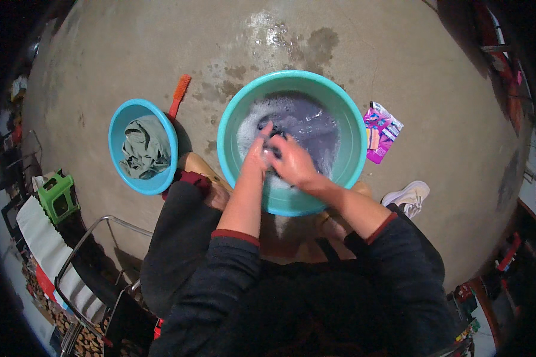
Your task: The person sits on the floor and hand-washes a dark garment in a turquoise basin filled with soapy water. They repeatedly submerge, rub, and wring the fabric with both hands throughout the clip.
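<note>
A large turquoise plastic basin (357, 156) stands on the floor between my legs, holding greyish soapy water (312, 116) with white foam on its left side. My left hand (258, 151) and my right hand (292, 161) meet over the water, left of the basin's middle. Bunched between them is a wet dark cloth (275, 153), gripped by both hands. More dark fabric shows just beyond my fingers. Its full shape is hidden by the hands, suds and cloudy water.
To the left, a smaller blue basin (111, 138) contains a grey-green garment (147, 143). An orange scrubbing brush (178, 98) lies beside it. Right of the large basin are a purple detergent packet (382, 134) and a pale shoe (408, 196). A green plastic stool (60, 196) stands farther left.
</note>
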`<state>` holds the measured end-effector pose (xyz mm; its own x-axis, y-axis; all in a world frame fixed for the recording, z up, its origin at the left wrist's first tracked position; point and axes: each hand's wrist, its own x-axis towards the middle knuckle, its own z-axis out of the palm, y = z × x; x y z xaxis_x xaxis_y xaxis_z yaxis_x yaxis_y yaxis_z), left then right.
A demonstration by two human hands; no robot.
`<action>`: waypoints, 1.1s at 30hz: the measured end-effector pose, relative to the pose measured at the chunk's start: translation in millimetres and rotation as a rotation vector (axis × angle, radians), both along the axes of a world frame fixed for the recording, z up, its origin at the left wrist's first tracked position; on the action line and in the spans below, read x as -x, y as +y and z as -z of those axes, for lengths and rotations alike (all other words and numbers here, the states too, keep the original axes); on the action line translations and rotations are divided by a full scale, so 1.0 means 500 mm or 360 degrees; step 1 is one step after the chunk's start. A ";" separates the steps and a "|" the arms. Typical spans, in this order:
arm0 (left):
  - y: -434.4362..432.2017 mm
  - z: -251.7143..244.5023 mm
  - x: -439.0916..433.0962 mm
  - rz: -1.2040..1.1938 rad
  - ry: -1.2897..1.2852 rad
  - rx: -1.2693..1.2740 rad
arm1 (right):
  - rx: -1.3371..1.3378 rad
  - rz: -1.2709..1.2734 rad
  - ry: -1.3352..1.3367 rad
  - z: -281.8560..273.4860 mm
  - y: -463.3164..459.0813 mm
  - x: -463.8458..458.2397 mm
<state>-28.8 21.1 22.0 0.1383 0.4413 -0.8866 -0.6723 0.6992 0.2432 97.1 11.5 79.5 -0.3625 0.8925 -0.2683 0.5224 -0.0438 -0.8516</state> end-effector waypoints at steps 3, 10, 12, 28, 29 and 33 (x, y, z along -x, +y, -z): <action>-0.021 0.013 0.037 0.0198 -0.0104 -0.0558 | 0.0092 -0.0313 0.0128 -0.071 -0.014 0.016; -0.012 0.036 -0.035 0.0164 0.0234 0.0266 | -0.0176 0.0189 -0.0675 0.065 0.069 -0.053; 0.010 0.011 -0.056 0.0211 0.0393 0.0143 | -0.0111 0.0292 -0.0688 0.120 0.066 -0.097; -0.059 0.142 -0.002 0.0704 0.1502 0.0178 | 0.0280 -0.0290 -0.0613 0.140 0.109 -0.083; -0.064 0.143 -0.005 0.0507 0.1248 0.0208 | 0.0288 -0.0572 -0.0614 0.149 0.107 -0.080; -0.077 0.126 -0.016 0.0261 0.0726 0.0316 | 0.0315 -0.0207 -0.0929 0.161 0.105 -0.089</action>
<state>-21.0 -17.3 -41.0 -0.2283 0.2636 -0.9372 -0.4068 0.8488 0.3378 141.6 64.0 -1.2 -0.2087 0.7641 -0.6104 0.9102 -0.0765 -0.4070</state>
